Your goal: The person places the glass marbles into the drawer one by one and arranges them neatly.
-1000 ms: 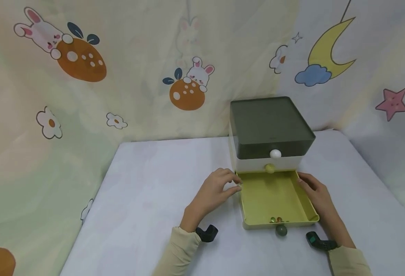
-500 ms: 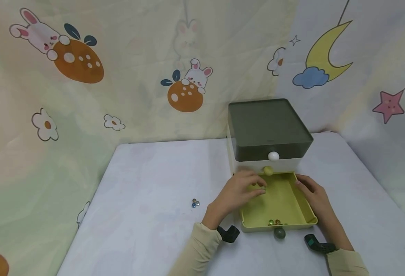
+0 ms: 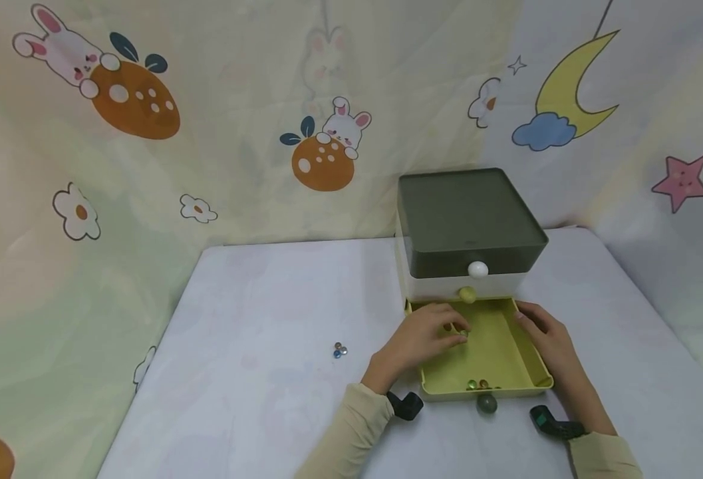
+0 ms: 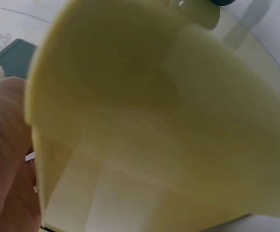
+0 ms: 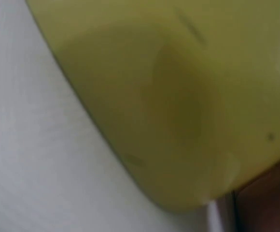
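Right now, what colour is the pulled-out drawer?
The drawer is yellow-green, seen best in the head view.

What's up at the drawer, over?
Left hand over yellow-green drawer, pinching what looks like a marble. Right hand holding drawer's right wall. More marbles at front; nothing seen blocking.

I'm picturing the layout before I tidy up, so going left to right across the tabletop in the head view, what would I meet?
Cluster of small shiny pieces, left hand, dark green knob, right hand.
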